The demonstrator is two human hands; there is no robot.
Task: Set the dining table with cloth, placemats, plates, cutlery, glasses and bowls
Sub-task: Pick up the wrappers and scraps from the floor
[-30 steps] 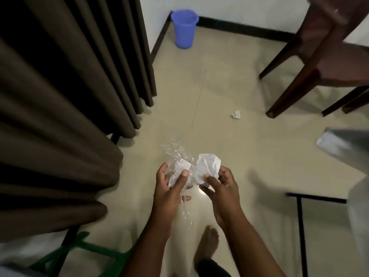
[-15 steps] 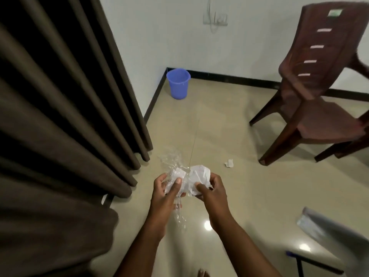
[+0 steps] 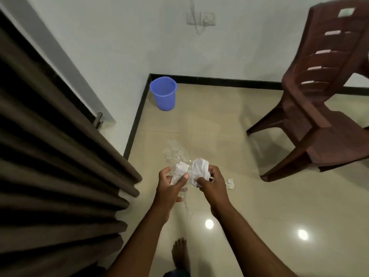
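Both my hands hold a crumpled bundle of white paper (image 3: 200,167) and clear plastic wrap (image 3: 174,154) in front of me, above the floor. My left hand (image 3: 171,184) pinches the left side of the bundle with thumb and fingers. My right hand (image 3: 212,181) grips the right side. A strip of the clear plastic hangs down between my wrists. No table, cloth or tableware is in view.
A blue plastic bin (image 3: 163,92) stands in the floor corner ahead. A brown plastic chair (image 3: 319,100) stands at the right. Dark brown curtains (image 3: 60,156) fill the left. A small scrap of white paper (image 3: 230,183) lies on the tiles. My bare foot (image 3: 180,254) is below.
My view has tilted up and I have stepped forward: the bin and chair look nearer, and the white object at the right edge has left the view. The bundle stays in both hands.
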